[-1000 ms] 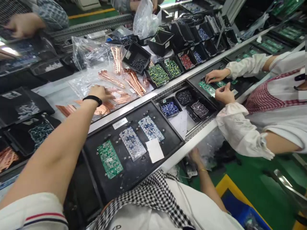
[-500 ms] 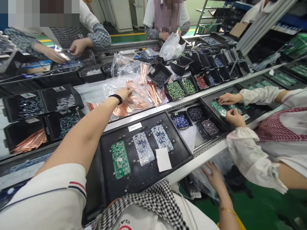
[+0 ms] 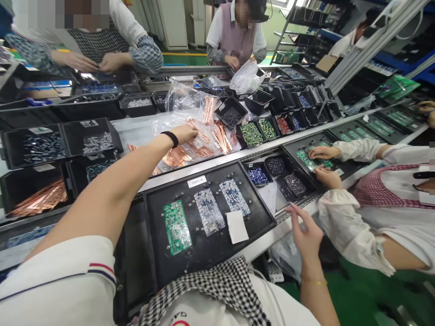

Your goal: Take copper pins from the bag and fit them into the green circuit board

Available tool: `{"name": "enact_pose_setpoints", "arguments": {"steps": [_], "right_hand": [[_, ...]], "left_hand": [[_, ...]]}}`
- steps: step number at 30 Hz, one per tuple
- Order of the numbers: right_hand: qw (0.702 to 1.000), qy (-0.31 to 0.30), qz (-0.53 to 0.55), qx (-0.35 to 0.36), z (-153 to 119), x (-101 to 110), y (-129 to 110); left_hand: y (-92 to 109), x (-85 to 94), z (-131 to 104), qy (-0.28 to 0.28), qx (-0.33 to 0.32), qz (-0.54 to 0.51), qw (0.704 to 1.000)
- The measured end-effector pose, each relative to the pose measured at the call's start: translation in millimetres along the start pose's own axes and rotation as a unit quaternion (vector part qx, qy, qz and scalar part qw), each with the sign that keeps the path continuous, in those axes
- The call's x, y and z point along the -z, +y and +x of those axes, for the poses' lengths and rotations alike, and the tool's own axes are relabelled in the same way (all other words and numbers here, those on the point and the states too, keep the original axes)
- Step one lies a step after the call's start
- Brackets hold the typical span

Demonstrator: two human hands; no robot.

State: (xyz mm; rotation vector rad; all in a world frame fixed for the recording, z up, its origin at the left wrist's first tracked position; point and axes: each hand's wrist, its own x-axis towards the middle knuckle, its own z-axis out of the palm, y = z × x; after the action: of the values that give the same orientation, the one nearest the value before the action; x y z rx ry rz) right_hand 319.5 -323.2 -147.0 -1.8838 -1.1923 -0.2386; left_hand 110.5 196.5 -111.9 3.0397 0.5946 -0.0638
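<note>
My left hand (image 3: 186,134), with a black band at the wrist, reaches over the rail onto the pile of copper strips (image 3: 178,155) and plastic bags. Its fingers bend down at the strips, and whether they grip one is hidden. Raised at the tray's right edge, my right hand (image 3: 306,231) has its fingers apart and holds nothing. Before me the black tray (image 3: 136,253) bears a green circuit board (image 3: 177,227), two silvery-blue boards (image 3: 209,212) (image 3: 235,197) and a white card (image 3: 237,227).
Black bins of small parts (image 3: 251,134) line the far side, and more bins (image 3: 44,147) stand at left. A co-worker's hands (image 3: 322,163) are over green boards at right. Two people work across the line. A metal rail (image 3: 258,246) runs along the tray's near edge.
My right hand has risen from below the rail to the tray's right corner. My left hand stays at the copper strips. The view has shifted slightly, and the co-worker opposite at left has lifted their hands.
</note>
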Motion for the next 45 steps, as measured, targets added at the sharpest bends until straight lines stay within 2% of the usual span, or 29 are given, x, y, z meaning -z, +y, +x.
{"name": "enact_pose_setpoints", "arguments": {"steps": [4, 8, 11, 13, 15, 17, 19, 21, 24, 26, 29, 30, 31, 34, 37, 41, 45], "right_hand": [[0.991, -0.080, 0.100, 0.035, 55.4, -43.0, -28.9], [0.967, -0.182, 0.171, 0.043, 119.3, -96.9, -52.1], [0.935, -0.238, 0.261, -0.021, 159.1, -150.6, -78.5], [0.883, -0.281, 0.359, -0.112, 174.5, -187.4, -105.5], [0.813, -0.295, 0.461, -0.200, 179.5, -218.9, -136.5], [0.739, -0.288, 0.557, -0.246, 176.0, -240.8, -163.0], [0.680, -0.260, 0.631, -0.268, 167.6, -251.1, -177.7], [0.648, -0.230, 0.666, -0.287, 157.7, -250.0, -178.8], [0.627, -0.231, 0.691, -0.275, 146.4, -231.4, -166.6], [0.616, -0.256, 0.707, -0.234, 143.4, -212.5, -158.8], [0.607, -0.331, 0.702, -0.172, 144.3, -183.8, -153.6], [0.607, -0.353, 0.695, -0.154, 145.1, -175.6, -152.9], [0.612, -0.368, 0.687, -0.136, 145.7, -168.6, -152.3], [0.639, -0.374, 0.667, -0.087, 145.6, -154.5, -149.6], [0.659, -0.370, 0.653, -0.049, 142.4, -147.4, -146.6], [0.697, -0.361, 0.620, -0.011, 136.7, -139.5, -144.4], [0.726, -0.365, 0.582, 0.003, 128.4, -129.0, -148.7]], "left_hand": [[-5.6, 12.9, -12.5, 0.018, -0.001, 0.019, 1.000], [-18.2, 47.0, -29.7, 0.112, 0.030, 0.078, 0.990], [-15.1, 75.9, -43.5, 0.191, 0.091, 0.087, 0.973], [0.6, 87.1, -53.4, 0.240, 0.143, 0.082, 0.957], [26.9, 87.6, -64.7, 0.272, 0.171, 0.081, 0.943], [58.7, 77.9, -78.7, 0.288, 0.184, 0.070, 0.937], [89.0, 63.1, -95.5, 0.313, 0.216, 0.023, 0.925], [111.8, 49.5, -113.0, 0.316, 0.231, -0.088, 0.916], [129.9, 41.5, -132.6, 0.274, 0.216, -0.309, 0.885], [136.5, 44.4, -138.7, 0.218, 0.202, -0.445, 0.845], [149.5, 53.2, -142.8, 0.074, 0.160, -0.611, 0.772], [155.7, 55.6, -144.3, 0.043, 0.149, -0.643, 0.750], [162.7, 57.4, -146.4, 0.036, 0.146, -0.658, 0.738], [185.3, 58.4, -155.9, 0.104, 0.171, -0.651, 0.732], [203.6, 56.0, -166.4, 0.165, 0.191, -0.620, 0.743], [219.4, 55.0, -176.5, 0.215, 0.187, -0.580, 0.763], [233.0, 56.6, -183.5, 0.244, 0.194, -0.576, 0.756]]}}
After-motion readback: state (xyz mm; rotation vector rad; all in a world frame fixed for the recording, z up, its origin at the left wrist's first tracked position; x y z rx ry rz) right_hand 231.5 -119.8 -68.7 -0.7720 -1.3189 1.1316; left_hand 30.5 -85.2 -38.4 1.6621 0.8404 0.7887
